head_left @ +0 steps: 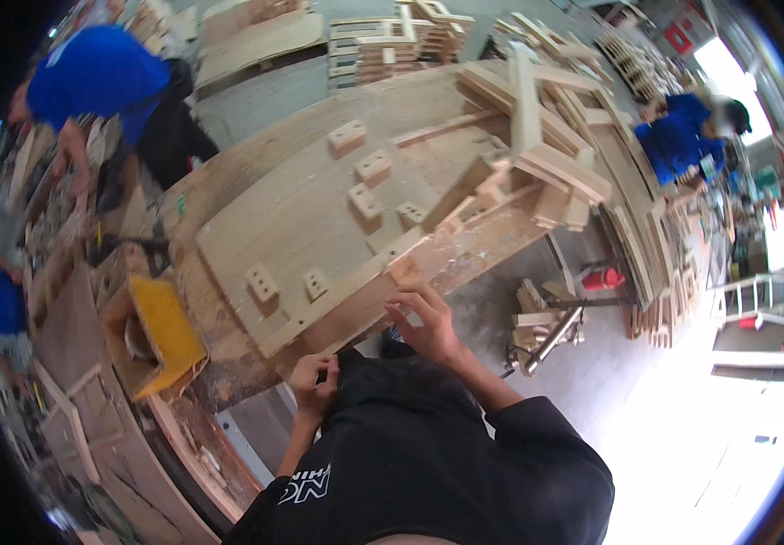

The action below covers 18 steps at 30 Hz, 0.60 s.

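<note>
Just off the near edge of the workbench is my right hand (428, 327), its fingers bent and apart from the thumb, with nothing plainly between them. A small wooden piece (403, 270) lies at the board's edge just beyond its fingertips. Lower and to the left, my left hand (313, 386) is curled closed near the bench edge; whatever it may hold is hidden. On the bench lies a flat wooden board (305, 232). Several small wooden blocks with drilled holes, such as one block (263, 284) near its left corner and another (346, 136) farther back, sit on it.
Jointed wooden frames (528, 118) are piled at the bench's right end. A yellow-sided wooden box (169, 331) stands left. One person in blue (97, 77) bends over at the far left, another (682, 136) stands far right. A red container (602, 278) is beyond the bench.
</note>
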Available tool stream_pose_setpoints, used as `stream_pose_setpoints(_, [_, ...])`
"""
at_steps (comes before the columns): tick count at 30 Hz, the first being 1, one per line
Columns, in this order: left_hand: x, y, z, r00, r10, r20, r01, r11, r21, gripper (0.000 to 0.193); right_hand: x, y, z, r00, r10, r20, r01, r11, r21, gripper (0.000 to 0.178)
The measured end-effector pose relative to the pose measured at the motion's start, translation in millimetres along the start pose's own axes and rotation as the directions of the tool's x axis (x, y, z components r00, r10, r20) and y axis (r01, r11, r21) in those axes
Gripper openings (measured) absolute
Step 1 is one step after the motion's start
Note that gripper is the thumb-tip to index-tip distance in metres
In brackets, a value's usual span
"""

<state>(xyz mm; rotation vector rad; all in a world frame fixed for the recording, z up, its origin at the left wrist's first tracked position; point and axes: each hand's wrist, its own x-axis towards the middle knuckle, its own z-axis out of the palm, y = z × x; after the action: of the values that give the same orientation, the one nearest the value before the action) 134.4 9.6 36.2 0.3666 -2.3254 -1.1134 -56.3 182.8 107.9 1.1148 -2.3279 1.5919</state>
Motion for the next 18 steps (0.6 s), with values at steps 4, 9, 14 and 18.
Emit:
stream_pose_setpoints(4, [-42,-35,-66,0.95,-0.116,-0.291,0.15,0.984,0.095,0.026,0,-48,80,0.975,-0.083,0.205,0.07,0.995,0.067,0.023])
stream_pose_setpoints(9, [-103,-60,-156,0.818,-0.177,-0.548,0.277,0.955,0.105,0.027,-15,-95,172,0.82,-0.076,0.567,-0.193,0.897,0.399,0.026])
stream_pose_setpoints(14, [-197,-73,-235,0.624,-0.151,-0.767,0.44,0.879,0.185,0.02,31,-209,308,0.614,-0.483,0.625,0.039,0.809,0.586,0.04])
stream_pose_setpoints(18, [-239,-71,-294,0.391,-0.05,-0.919,0.727,0.63,0.275,0.011,54,-326,447,0.284,-0.791,0.542,0.408,0.611,0.678,0.039])
